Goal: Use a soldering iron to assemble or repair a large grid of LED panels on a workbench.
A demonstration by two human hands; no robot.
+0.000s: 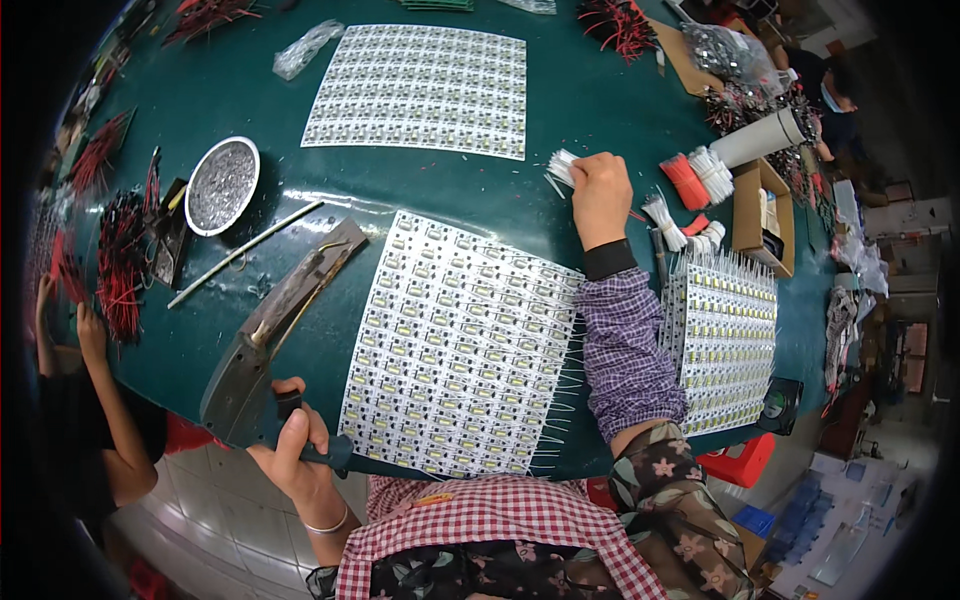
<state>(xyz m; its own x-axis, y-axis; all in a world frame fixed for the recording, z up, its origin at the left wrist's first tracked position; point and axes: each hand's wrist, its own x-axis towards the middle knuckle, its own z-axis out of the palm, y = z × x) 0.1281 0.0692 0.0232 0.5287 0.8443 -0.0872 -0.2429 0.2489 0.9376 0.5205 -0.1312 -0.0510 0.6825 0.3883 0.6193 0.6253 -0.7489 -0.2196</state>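
My left hand point(300, 445) is wrapped round the dark teal handle of what looks like a soldering gun point(232, 392). Its grey body points away from me, towards a long scorched brown strip point(320, 262). On the far side of the near board, my right hand point(602, 190) has its fingers closed on a bundle of short white wires point(561, 168). Between my arms lies a white LED circuit board point(455, 345) with rows of small yellowish chips. Thin white wires stick out along its right edge. The fingertips of my right hand are partly hidden.
Another LED panel point(415, 90) lies at the back; wired boards point(730, 345) lie right of my forearm. A white-rimmed bowl point(252, 190) of silvery bits and a thin rod point(245, 255) are at left. Right stand a cardboard box point(785, 225) and red wires point(684, 182). Other people work at both sides.
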